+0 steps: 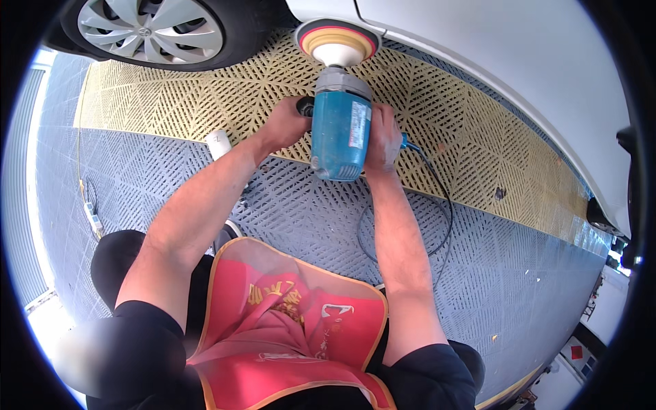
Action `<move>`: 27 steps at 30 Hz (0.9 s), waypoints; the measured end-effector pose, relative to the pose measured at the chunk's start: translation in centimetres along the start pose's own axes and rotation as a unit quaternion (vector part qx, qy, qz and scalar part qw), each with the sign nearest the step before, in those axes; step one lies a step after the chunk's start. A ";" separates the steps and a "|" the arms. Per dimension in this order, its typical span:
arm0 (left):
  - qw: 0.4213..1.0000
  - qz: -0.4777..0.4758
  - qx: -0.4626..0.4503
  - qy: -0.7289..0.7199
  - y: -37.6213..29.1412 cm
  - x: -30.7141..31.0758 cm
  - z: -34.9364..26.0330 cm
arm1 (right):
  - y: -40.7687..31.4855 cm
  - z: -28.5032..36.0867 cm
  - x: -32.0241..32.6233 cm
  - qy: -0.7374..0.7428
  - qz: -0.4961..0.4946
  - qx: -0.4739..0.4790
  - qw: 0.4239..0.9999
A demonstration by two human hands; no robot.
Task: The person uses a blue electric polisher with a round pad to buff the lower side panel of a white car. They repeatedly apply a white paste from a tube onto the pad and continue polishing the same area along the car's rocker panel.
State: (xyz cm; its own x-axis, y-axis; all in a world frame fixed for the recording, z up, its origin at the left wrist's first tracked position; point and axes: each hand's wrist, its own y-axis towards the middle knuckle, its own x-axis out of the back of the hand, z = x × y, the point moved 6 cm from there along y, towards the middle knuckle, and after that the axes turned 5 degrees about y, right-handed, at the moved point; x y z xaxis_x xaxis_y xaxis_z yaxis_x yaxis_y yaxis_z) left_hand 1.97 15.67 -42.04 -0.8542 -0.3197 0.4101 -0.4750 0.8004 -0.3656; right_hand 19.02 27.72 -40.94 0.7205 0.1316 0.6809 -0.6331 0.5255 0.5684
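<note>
Both hands hold a teal corded rotary polisher (pixel 338 138) out in front of me. My left hand (pixel 288 125) grips its black side handle (pixel 305 106). Around the right side of the machine, my right hand (pixel 383 138) is closed on its body or rear grip; the exact grip is hidden behind the housing. At the far end, the round polishing pad (pixel 338 41), with its white, yellow and red layers, is up against or very near the lower panel of a white car (pixel 492 51). Whether the pad touches the paint is hard to tell.
A car wheel (pixel 148 31) stands at upper left. The polisher's black cord (pixel 450 205) loops over the slatted floor tiles (pixel 512 266) to my right. Under my left forearm lies a white cylindrical bottle (pixel 219 143). A power strip (pixel 92 218) is far left. I wear a red apron (pixel 338 333).
</note>
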 end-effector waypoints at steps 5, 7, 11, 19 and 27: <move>0.998 0.014 0.053 -0.018 -0.1 0.7 0.6 | 0.5 -0.1 -1.1 -0.003 0.034 -0.011 0.999; 0.998 0.009 0.045 -0.039 -0.3 0.8 0.9 | 0.5 -0.1 -2.0 -0.019 0.082 -0.025 0.996; 0.998 0.007 0.043 -0.046 -0.7 0.2 1.6 | 0.2 0.6 -1.4 -0.010 0.049 0.002 0.999; 0.997 0.007 0.016 -0.071 -0.4 0.6 2.0 | 1.5 2.5 0.6 -0.033 0.023 0.028 0.999; 0.984 0.016 0.042 -0.171 -0.3 1.9 3.7 | 2.8 3.9 -1.3 -0.050 0.092 0.019 0.994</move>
State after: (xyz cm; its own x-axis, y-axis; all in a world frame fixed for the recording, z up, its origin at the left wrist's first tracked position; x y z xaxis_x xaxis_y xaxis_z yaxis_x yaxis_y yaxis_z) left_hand -0.29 12.96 -44.22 -0.8834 -0.4583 0.0979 -0.4505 0.7729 -0.4468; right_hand 15.21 25.79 -38.45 0.5611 0.1371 0.8163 -0.7627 0.4687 0.4456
